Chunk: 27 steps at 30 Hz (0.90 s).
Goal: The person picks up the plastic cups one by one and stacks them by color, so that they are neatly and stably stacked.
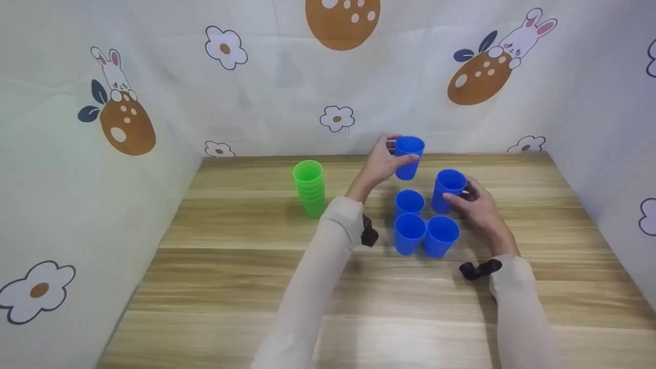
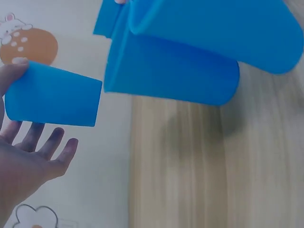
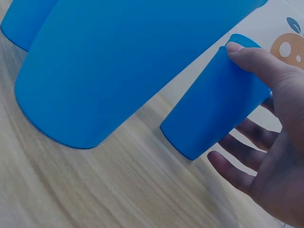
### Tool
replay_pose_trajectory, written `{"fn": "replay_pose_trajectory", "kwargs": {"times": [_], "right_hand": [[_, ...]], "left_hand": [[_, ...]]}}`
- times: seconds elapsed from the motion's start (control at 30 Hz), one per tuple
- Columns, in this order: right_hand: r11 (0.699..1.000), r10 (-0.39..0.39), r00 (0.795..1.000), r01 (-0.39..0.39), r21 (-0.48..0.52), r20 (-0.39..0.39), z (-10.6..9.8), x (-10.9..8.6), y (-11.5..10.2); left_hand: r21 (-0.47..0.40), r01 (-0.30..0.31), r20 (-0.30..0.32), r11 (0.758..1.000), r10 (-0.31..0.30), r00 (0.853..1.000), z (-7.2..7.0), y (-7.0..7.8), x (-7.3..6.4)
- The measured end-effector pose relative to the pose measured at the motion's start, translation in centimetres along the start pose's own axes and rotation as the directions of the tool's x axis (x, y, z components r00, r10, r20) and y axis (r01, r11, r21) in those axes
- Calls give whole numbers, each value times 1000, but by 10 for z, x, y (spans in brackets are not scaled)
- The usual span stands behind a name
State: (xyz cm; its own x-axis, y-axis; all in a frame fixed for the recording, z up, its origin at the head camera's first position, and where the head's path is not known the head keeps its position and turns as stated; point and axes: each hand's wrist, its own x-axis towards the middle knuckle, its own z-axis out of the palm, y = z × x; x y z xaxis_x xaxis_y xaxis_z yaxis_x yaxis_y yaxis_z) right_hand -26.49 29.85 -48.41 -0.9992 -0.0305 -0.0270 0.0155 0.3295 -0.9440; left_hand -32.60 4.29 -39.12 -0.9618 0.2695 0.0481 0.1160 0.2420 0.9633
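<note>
One far blue cup, clamped between thumb and fingers of left hand; one nearer blue cup, to right, likewise clamped in right hand. Three standing blue cups, grouped nearer on table; green stack at left.

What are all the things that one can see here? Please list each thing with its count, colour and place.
Standing cups: three, blue, close together on the table.
Left held cup: one, blue, in the left grip.
Right held cup: one, blue, in the right grip.
Green stack: one, several nested cups, left of the blue ones.
Table: one, wood-brown, under the cups.
Wall cloth: count unclear, pale with prints, around the table.
Wrist devices: two, black, one per wrist.
Sleeves: two, pale, on the forearms.
Grips: two, bare, one around each held cup.
</note>
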Motion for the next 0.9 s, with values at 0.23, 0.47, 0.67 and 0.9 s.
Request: {"fn": "replay_pose_trajectory", "kwargs": {"times": [0.23,0.47,0.67,0.9], "right_hand": [[1000,6,1000,-5,-9,12,-5,-1,-1],[999,34,999,-33,-19,31,-2,-1,0],[998,64,997,-64,-8,46,-2,-2,0],[994,107,992,-109,16,70,-3,0,2]], "left_hand": [[53,24,-43,998,-21,999,13,23,0],[72,16,-33,997,-13,999,25,33,-8],[84,-10,-3,996,10,1000,37,37,-9],[82,-39,24,996,37,999,50,41,-10]]}}
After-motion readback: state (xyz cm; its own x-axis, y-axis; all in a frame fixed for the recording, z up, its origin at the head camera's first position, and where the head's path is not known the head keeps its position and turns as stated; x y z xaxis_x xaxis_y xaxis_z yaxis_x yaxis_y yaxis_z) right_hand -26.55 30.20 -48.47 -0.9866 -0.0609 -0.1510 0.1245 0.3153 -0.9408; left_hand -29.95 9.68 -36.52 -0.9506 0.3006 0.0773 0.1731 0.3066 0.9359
